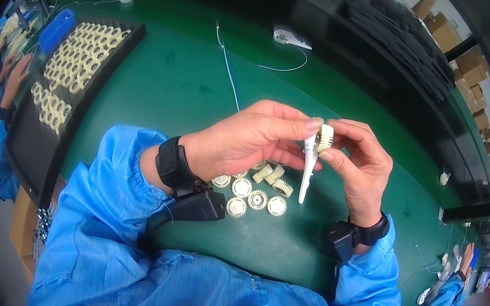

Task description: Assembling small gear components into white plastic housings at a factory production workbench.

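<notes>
My left hand (254,132) grips a white plastic housing (307,172) with a long tapering handle, thumb on its upper end. The handle points down toward me. My right hand (358,164) pinches a cream toothed gear (325,139) between thumb and fingers, at the right side of the housing's upper end. The gear and housing touch or nearly touch; fingers hide the exact contact. Below my left hand, several loose cream gears (257,200) lie on the green table (172,84), some flat and some on edge.
A black tray (29,138) with rows of cream gears stands at the left, beside a blue bin (56,30). Another white housing (290,37) with a wire lies at the back. A thin cable (226,67) crosses the table. Co-workers in blue sit left and right.
</notes>
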### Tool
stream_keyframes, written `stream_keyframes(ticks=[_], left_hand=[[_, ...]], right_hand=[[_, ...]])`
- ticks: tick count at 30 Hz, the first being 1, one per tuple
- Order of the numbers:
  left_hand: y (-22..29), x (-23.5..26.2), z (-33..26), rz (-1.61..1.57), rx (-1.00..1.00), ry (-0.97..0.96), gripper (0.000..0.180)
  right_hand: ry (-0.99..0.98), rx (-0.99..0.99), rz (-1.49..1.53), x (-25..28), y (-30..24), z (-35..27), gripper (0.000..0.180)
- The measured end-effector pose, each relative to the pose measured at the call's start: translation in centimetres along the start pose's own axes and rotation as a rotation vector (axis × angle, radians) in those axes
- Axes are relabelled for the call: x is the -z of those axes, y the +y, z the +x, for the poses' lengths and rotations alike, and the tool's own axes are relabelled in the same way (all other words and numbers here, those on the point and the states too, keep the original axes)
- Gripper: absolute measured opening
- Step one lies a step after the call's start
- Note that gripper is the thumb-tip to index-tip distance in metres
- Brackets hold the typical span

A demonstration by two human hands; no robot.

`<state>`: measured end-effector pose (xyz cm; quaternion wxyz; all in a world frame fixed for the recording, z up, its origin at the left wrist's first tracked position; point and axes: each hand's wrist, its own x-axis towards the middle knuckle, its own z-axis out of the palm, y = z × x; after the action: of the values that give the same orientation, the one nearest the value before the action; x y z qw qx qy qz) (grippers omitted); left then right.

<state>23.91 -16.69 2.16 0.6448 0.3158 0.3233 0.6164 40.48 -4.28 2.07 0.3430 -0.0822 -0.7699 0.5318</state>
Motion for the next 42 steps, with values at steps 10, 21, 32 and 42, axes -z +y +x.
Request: stream_keyframes(ticks=[10, 21, 32, 42], left_hand=[[0.8, 0.7, 0.0, -0.032, 0.118, -0.159, 0.047], [0.5, 0.7, 0.3, -0.127, 0.124, -0.122, 0.039], [0.2, 1.0, 0.0, 0.07, 0.06, -0.066, 0.031], [0.4, -0.2, 0.4, 0.234, -0.122, -0.006, 0.035]], right_hand=[[-0.143, 0.244, -0.171, 0.8, -1.1, -0.1, 0.037], [-0.057, 0.011, 0.116, 0.2, -0.9, 0.0, 0.037], [-0.129, 0.445, -0.469, -0.6, -1.7, 0.0, 0.033], [-0.113, -0.03, -0.237, -1.9, -0.6, -0.7, 0.06]])
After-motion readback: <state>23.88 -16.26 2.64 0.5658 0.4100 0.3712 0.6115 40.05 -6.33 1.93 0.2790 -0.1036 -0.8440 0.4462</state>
